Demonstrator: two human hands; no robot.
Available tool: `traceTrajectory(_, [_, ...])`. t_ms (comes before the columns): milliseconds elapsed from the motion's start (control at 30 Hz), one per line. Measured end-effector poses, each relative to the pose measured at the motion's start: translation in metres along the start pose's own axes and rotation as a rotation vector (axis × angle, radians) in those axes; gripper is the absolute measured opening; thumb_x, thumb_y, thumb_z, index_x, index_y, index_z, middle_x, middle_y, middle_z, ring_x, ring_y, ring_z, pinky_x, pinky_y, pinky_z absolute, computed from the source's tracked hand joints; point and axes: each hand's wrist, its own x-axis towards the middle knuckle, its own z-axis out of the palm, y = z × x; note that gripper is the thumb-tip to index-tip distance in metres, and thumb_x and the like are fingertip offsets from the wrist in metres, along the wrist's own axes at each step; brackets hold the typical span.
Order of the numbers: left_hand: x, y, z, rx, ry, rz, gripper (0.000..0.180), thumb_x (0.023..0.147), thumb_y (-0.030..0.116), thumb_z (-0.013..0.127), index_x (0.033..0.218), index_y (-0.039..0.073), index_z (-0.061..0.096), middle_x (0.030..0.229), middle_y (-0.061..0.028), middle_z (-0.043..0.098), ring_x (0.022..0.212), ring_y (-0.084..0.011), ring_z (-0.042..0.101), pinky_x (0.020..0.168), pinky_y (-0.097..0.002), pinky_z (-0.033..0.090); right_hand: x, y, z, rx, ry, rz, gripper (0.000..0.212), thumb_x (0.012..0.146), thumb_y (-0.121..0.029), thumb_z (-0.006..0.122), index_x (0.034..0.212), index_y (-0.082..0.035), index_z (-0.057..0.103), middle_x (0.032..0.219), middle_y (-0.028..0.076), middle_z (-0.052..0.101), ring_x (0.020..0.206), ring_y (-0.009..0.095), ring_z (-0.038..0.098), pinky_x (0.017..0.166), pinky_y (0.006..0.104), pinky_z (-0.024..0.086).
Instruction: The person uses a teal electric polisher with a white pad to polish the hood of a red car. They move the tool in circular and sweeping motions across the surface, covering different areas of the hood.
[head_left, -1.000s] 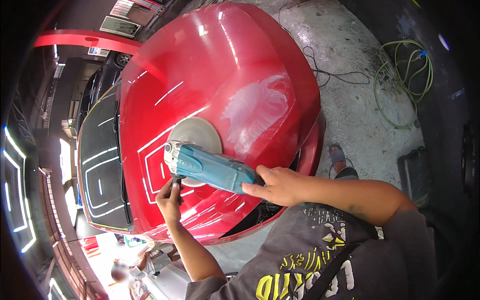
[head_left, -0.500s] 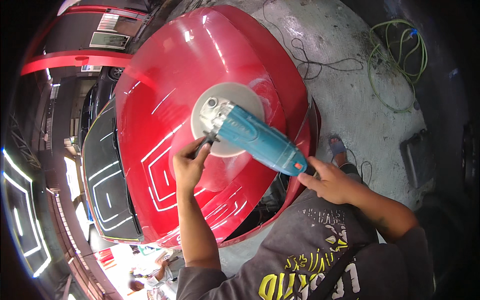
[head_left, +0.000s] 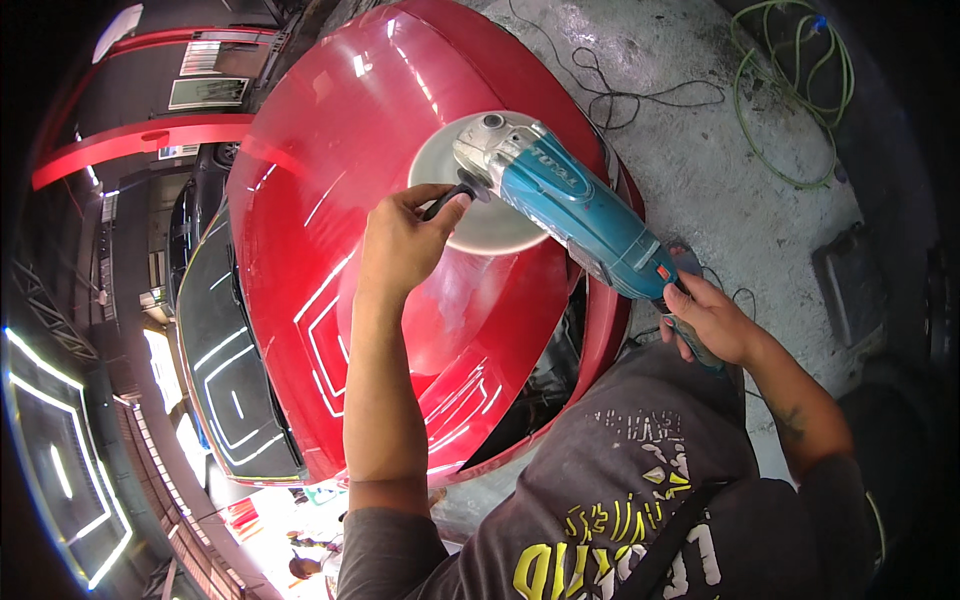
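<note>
A blue power polisher (head_left: pixel 580 215) with a silver metal head lies across the view, its round pale pad (head_left: pixel 440 168) against the glossy red car hood (head_left: pixel 310 250). My left hand (head_left: pixel 408 235) is closed round the black side handle (head_left: pixel 446 204) by the head. At the back end, my right hand (head_left: pixel 715 322) grips the polisher's rear handle, just behind a small orange-red switch (head_left: pixel 663 271). The pad's outline is smooth and blurred. Hazy smears show on the hood around it, and the polisher's body hides part of the pad.
A dark gap (head_left: pixel 530 385) opens along the hood's near edge. Right of the car, a thin black cord (head_left: pixel 640 97) and a coiled green hose (head_left: pixel 745 130) lie on the concrete floor (head_left: pixel 690 165). The dark windshield (head_left: pixel 240 400) is at left. Another person (head_left: pixel 310 565) shows at lower left.
Both hands have carried the polisher farther away and to the right over the hood. My left arm reaches out more, and my right hand has shifted right with the rear handle.
</note>
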Motion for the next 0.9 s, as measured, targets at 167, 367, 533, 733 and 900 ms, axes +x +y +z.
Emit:
traceTrajectory(167, [-0.038, 0.001, -0.003, 0.012, 0.001, -0.108, 0.038, 0.098, 0.03, 0.077, 0.121, 0.0, 0.079, 0.088, -0.0159, 0.08, 0.081, -0.0175, 0.075, 0.073, -0.032, 0.055, -0.01, 0.015, 0.007, -0.061, -0.039, 0.0, 0.052, 0.114, -0.051, 0.05, 0.142, -0.006, 0.053, 0.087, 0.008, 0.064, 0.058, 0.013, 0.06, 0.056, 0.0291, 0.052])
traceTrajectory(367, [-0.101, -0.044, -0.007, -0.061, 0.115, -0.133, 0.039, 0.095, 0.029, 0.081, 0.119, -0.003, 0.079, 0.082, -0.0146, 0.077, 0.074, -0.0133, 0.07, 0.071, -0.0307, 0.053, -0.019, 0.024, 0.042, -0.173, -0.121, -0.01, 0.054, 0.113, -0.054, 0.051, 0.138, -0.007, 0.055, 0.086, 0.007, 0.065, 0.062, 0.012, 0.061, 0.06, 0.0299, 0.052])
traceTrajectory(533, [-0.173, -0.092, -0.012, -0.2, 0.228, -0.279, 0.038, 0.099, 0.026, 0.079, 0.124, -0.003, 0.076, 0.082, -0.0099, 0.078, 0.071, -0.0091, 0.066, 0.065, -0.0258, 0.049, -0.011, 0.015, 0.08, -0.376, -0.191, -0.033, 0.062, 0.11, -0.059, 0.054, 0.135, -0.002, 0.057, 0.091, 0.016, 0.07, 0.073, 0.023, 0.071, 0.069, 0.0394, 0.055])
traceTrajectory(733, [-0.269, -0.153, 0.012, -0.382, 0.363, -0.379, 0.036, 0.104, 0.02, 0.075, 0.13, -0.002, 0.067, 0.082, -0.0071, 0.077, 0.056, -0.0024, 0.052, 0.051, -0.0217, 0.036, 0.007, 0.02, 0.101, -0.752, -0.249, -0.2, 0.071, 0.105, -0.064, 0.056, 0.134, 0.001, 0.061, 0.099, 0.031, 0.075, 0.102, 0.05, 0.073, 0.092, 0.0555, 0.055])
traceTrajectory(900, [-0.283, -0.116, 0.071, -0.365, 0.298, -0.371, 0.035, 0.101, 0.012, 0.078, 0.133, 0.003, 0.066, 0.089, -0.0076, 0.079, 0.07, -0.0052, 0.064, 0.06, -0.0233, 0.047, -0.023, 0.034, 0.067, -0.883, 0.039, -0.11, 0.075, 0.096, -0.069, 0.065, 0.122, 0.001, 0.069, 0.094, 0.028, 0.075, 0.098, 0.048, 0.074, 0.09, 0.0536, 0.055])
